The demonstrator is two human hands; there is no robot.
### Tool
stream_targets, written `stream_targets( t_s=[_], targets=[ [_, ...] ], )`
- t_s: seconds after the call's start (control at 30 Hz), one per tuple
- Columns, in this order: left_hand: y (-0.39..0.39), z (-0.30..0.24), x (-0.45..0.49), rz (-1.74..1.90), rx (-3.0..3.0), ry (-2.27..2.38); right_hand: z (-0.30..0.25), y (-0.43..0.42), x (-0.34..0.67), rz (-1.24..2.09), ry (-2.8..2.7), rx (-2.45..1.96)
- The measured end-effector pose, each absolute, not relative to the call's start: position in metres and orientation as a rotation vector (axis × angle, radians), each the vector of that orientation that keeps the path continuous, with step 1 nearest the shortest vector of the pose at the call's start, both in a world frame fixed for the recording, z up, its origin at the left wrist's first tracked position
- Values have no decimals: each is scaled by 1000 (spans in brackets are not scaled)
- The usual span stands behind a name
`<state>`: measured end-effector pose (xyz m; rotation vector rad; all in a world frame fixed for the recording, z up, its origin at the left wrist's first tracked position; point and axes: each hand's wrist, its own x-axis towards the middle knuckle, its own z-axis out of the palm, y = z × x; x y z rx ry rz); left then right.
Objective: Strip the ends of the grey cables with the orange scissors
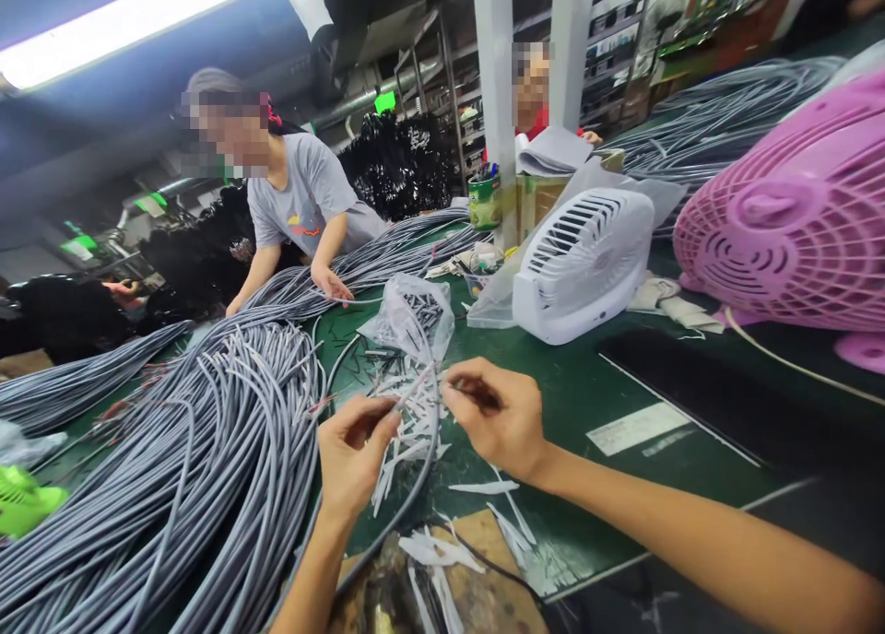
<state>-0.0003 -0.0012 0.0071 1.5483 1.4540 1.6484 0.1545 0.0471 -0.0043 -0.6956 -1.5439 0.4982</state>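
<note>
My left hand (354,450) is closed, with thumb and fingertips pinched on the thin, pale end of a grey cable (433,445). This cable curves up from the bottom of the view and passes between my two hands. To its right, my right hand (496,415) is also closed, its fingertips pressed together close to the cable. Whatever those fingers hold is too small to make out. Beneath both hands lie scattered white strips (415,417) on the green table (560,376). Behind them sits a clear plastic bag (415,311) with short grey pieces inside.
A large bundle of grey cables (228,431) covers the left side. On the right stand a white fan (584,265) and a pink fan (781,210). A co-worker (304,192) reaches over cables across the table. A worn board (484,533) lies at the near edge.
</note>
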Motion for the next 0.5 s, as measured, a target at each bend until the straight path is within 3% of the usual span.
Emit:
stream_targets(
  t_s=[0.13,0.3,0.5],
  targets=[
    [-1,5,0,1669,1464,1438,-6,42,154,519,-1569,-640],
    [-4,-2,3,1703,1460,1347,-9,46,146,892,-1698,-622],
    [-7,-5,0,1532,2010,1510,-16,44,142,773,-1870,-524]
  ],
)
